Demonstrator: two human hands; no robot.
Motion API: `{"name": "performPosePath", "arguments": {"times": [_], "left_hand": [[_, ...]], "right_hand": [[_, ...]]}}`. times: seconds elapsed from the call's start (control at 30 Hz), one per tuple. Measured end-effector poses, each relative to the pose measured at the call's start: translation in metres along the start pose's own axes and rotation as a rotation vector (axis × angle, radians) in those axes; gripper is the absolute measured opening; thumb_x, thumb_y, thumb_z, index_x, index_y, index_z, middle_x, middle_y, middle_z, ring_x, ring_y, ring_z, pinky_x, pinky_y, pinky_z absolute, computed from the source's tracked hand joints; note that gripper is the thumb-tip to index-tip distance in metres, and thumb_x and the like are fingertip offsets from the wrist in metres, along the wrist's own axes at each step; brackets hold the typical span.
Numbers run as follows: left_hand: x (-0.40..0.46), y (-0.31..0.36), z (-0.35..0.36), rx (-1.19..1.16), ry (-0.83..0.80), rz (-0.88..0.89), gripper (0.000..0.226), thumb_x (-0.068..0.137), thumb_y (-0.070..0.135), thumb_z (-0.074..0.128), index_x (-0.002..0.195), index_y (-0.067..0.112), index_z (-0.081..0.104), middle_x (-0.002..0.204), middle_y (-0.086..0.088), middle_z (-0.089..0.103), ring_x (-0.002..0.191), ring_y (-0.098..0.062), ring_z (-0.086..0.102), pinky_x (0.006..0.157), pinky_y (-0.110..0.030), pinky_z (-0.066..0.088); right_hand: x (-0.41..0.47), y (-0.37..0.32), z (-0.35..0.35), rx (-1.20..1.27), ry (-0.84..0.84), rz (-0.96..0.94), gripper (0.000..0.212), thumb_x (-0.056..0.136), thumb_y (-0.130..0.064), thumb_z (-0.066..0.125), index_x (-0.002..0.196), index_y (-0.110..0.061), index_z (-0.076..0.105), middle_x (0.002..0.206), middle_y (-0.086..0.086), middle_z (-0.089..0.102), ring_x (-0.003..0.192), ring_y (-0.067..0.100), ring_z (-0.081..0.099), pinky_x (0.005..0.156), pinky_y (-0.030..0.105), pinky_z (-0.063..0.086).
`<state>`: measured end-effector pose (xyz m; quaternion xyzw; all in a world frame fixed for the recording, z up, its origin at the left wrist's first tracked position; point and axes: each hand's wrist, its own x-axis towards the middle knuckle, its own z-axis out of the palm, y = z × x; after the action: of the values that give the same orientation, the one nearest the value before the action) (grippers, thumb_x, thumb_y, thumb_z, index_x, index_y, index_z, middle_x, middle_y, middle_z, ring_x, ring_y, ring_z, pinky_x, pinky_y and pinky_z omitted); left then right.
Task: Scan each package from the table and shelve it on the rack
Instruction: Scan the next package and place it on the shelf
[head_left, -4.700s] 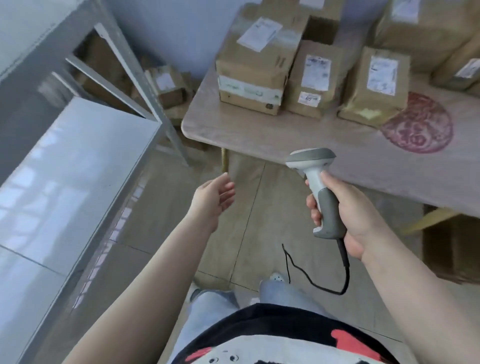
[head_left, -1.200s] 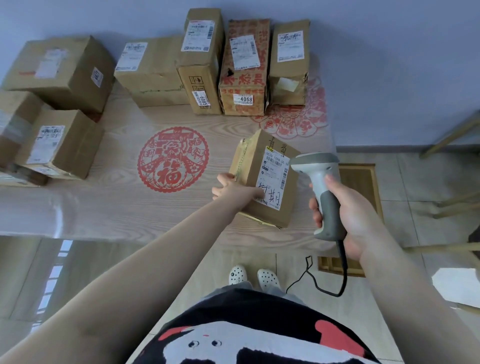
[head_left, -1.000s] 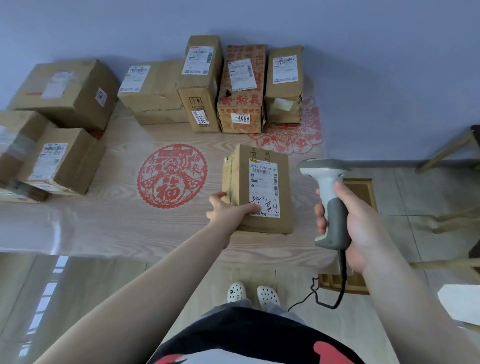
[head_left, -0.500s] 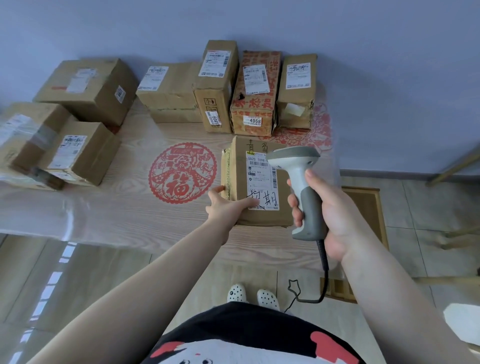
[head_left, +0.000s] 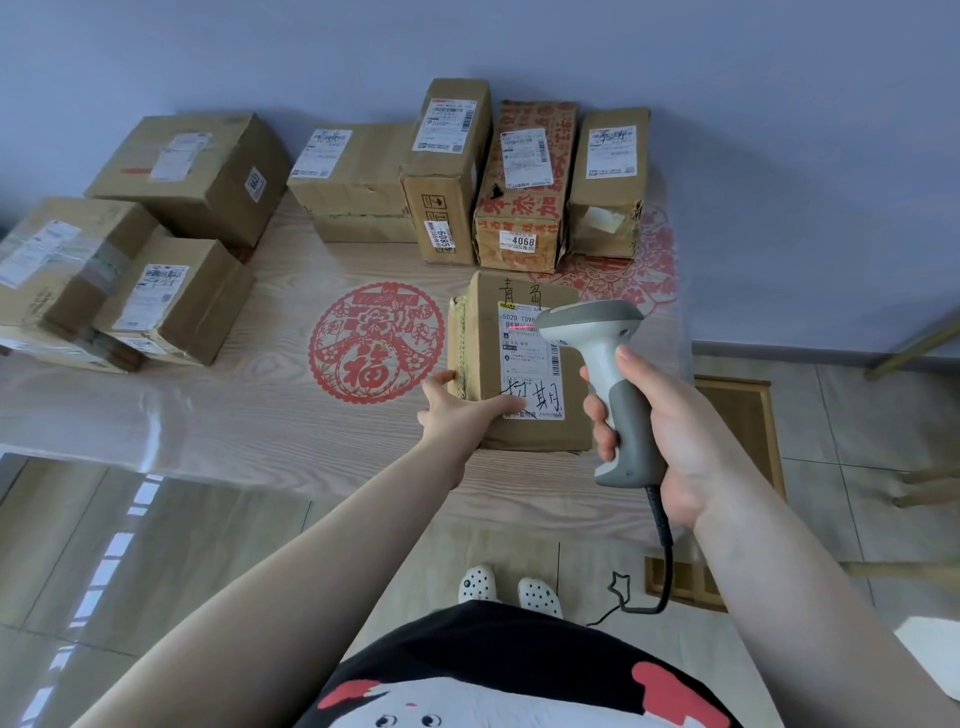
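One wooden table (head_left: 218, 431) carries everything: nine cardboard boxes. Eight stand beyond and left of its red paper-cut emblem (head_left: 377, 343). Just right of the emblem lies the package (head_left: 485, 364), label up, a red scan line across its barcode. The right hand (head_left: 670, 431) grips the scanner (head_left: 605, 374) above it; the left hand (head_left: 460, 413) rests flat, fingers straight, on its near-left corner.

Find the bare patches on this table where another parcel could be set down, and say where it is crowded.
Free: the table strip along the near edge, and the middle around the red paper-cut, between the left boxes and the parcel under the scanner. Crowded: the back row by the wall and the left end.
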<state>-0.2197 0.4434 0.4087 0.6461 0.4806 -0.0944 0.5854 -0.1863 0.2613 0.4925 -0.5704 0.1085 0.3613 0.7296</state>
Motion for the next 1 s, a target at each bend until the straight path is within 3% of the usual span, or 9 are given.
{"name": "performPosePath", "arguments": {"times": [0.27,0.37,0.47,0.63,0.73,1.0], "left_hand": [[-0.002,0.0,-0.005,-0.1,-0.002,-0.047,0.11,0.029,0.052,0.085,0.123,0.043,0.028,0.13,-0.008,0.051,0.107,-0.029,0.061,0.095,-0.047,0.052],[-0.005,-0.002,-0.009,-0.17,0.006,-0.065,0.115,0.03,0.051,0.085,0.129,0.039,0.029,0.129,-0.008,0.053,0.106,-0.027,0.062,0.082,-0.04,0.054],[-0.01,-0.005,-0.015,-0.245,0.012,-0.083,0.105,0.039,0.046,0.086,0.128,0.036,0.031,0.125,-0.006,0.057,0.104,-0.025,0.064,0.068,-0.033,0.048],[-0.014,-0.019,-0.037,-0.349,0.056,-0.085,0.082,0.071,0.031,0.085,0.136,0.026,0.036,0.117,-0.002,0.062,0.092,-0.02,0.062,0.072,-0.034,0.046],[-0.021,-0.031,-0.056,-0.411,0.103,-0.082,0.079,0.073,0.029,0.084,0.136,0.024,0.037,0.111,-0.002,0.063,0.082,-0.017,0.06,0.068,-0.032,0.045],[-0.045,-0.082,-0.125,-0.586,0.259,-0.121,0.072,0.075,0.027,0.082,0.134,0.023,0.04,0.102,0.002,0.063,0.082,-0.017,0.06,0.083,-0.038,0.047]], "right_hand": [[-0.004,0.001,-0.004,0.005,0.037,-0.028,0.04,0.097,-0.044,0.05,0.112,-0.009,0.062,0.065,0.002,0.061,0.051,0.013,0.048,0.052,0.024,0.041],[-0.006,0.002,-0.003,-0.018,0.039,-0.032,0.04,0.097,-0.043,0.049,0.111,-0.008,0.063,0.066,0.003,0.06,0.052,0.013,0.048,0.052,0.024,0.041],[-0.008,0.003,-0.001,-0.035,0.022,-0.027,0.037,0.098,-0.042,0.048,0.106,-0.009,0.063,0.066,0.003,0.06,0.052,0.013,0.048,0.053,0.025,0.04],[-0.009,0.009,0.007,-0.107,-0.009,-0.004,0.037,0.097,-0.043,0.05,0.101,-0.009,0.065,0.067,0.003,0.059,0.053,0.012,0.048,0.054,0.026,0.04],[-0.004,0.016,0.017,-0.157,-0.056,0.017,0.035,0.096,-0.044,0.05,0.101,-0.011,0.063,0.066,0.001,0.059,0.051,0.011,0.049,0.05,0.024,0.042],[0.006,0.05,0.075,-0.253,-0.188,0.05,0.035,0.096,-0.045,0.05,0.097,-0.012,0.062,0.064,0.002,0.059,0.047,0.012,0.049,0.048,0.024,0.041]]}}
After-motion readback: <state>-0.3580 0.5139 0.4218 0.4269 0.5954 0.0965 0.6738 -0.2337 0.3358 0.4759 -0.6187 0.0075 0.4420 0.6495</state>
